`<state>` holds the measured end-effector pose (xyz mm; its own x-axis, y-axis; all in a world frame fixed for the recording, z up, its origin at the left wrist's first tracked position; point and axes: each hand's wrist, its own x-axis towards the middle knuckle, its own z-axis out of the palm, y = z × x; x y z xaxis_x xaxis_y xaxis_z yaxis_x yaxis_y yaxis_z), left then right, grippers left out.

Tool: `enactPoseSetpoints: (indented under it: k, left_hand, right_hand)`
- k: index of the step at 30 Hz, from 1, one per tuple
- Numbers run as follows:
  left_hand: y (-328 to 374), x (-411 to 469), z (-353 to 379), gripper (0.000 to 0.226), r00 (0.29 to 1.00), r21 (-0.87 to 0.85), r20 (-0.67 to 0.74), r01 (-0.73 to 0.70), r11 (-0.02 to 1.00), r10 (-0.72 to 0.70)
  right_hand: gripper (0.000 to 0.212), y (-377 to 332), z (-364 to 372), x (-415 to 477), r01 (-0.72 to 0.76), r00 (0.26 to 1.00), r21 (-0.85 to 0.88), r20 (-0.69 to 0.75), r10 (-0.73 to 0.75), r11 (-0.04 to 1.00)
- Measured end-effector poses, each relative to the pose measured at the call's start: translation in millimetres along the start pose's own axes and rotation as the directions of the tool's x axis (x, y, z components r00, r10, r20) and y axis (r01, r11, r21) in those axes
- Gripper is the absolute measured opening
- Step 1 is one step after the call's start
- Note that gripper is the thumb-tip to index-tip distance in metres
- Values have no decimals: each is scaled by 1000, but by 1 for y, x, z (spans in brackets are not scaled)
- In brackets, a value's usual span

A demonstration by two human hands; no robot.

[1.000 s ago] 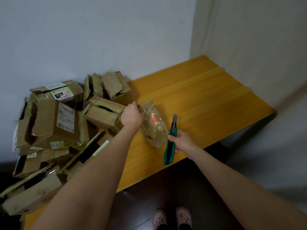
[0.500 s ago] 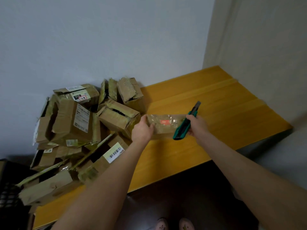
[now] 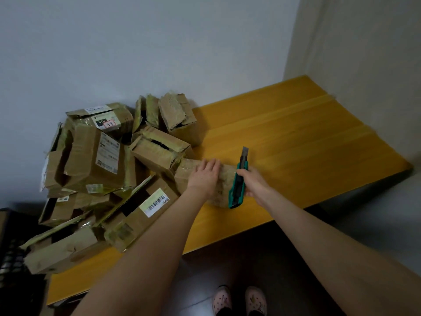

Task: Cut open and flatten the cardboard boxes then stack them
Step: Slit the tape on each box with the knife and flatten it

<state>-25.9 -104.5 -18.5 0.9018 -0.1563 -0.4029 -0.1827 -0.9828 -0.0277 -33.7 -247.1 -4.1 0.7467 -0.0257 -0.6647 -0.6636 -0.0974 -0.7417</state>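
A small taped cardboard box (image 3: 224, 188) lies flat on the yellow wooden table (image 3: 296, 151), close to its front edge. My left hand (image 3: 204, 176) rests palm-down on top of the box, fingers spread, pressing it. My right hand (image 3: 255, 182) grips a green utility knife (image 3: 238, 187) at the box's right end, its blade (image 3: 245, 152) pointing away from me and above the table. A heap of several torn cardboard boxes (image 3: 100, 160) covers the left part of the table.
White walls meet in a corner behind the table's right end. A dark crate (image 3: 13, 258) stands at the lower left beside the table. My feet in pink slippers (image 3: 239, 301) stand on dark floor below the table's front edge.
The small box was held up between both hands; now it lies on the table under my flat left palm. The knife has swung upright beside the box's right end.
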Motion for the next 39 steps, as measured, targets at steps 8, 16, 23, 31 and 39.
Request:
enactPoseSetpoints:
  k: [8, 16, 23, 31, 39]
  left_hand:
    - [5, 19, -10, 90, 994, 107, 72, -84, 991, 76]
    - [7, 7, -11, 82, 993, -22, -117, -31, 999, 29]
    - [13, 7, 1, 76, 991, -10, -130, -27, 1000, 26]
    - [12, 11, 2, 75, 993, -33, -115, -17, 999, 13]
    - [16, 10, 2, 71, 992, -56, -130, 2, 998, -9]
  right_hand:
    - [31, 16, -27, 1, 33, 999, -97, -2, -33, 995]
    - [54, 27, -43, -6, 237, 957, -447, -45, -286, 862]
    - [54, 30, -49, -19, 232, 951, -675, 7, -309, 700]
    - [52, 30, -45, -27, 177, 951, -783, -21, -309, 596]
    - [54, 26, -42, -30, 142, 953, -906, 17, -302, 399]
